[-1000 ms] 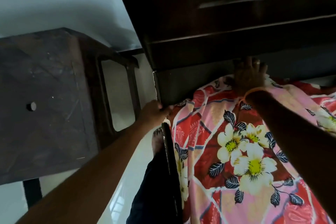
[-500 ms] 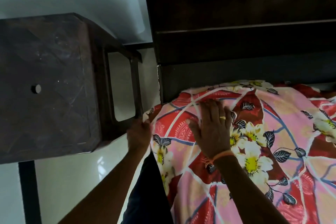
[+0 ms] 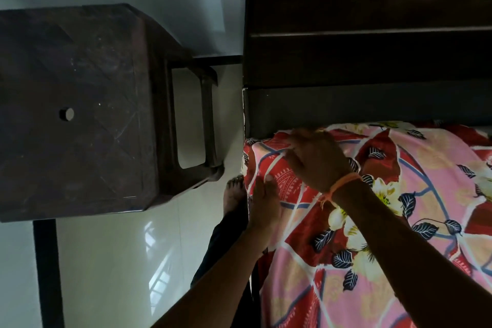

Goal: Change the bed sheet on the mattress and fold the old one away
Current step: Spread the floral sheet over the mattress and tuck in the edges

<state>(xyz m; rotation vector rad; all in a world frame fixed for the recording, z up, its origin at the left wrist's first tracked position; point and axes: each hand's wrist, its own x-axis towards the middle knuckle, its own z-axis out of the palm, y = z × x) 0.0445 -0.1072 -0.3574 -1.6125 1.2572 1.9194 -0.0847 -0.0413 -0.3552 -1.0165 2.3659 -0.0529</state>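
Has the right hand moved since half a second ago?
Yes. The right hand has slid up the sheet toward the headboard; its fingertips now reach the sheet's top edge near the corner.

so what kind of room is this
Most likely a bedroom: a red and pink floral bed sheet covers a mattress against a dark wooden headboard, with a dark brown plastic stool beside it on a glossy white tiled floor.
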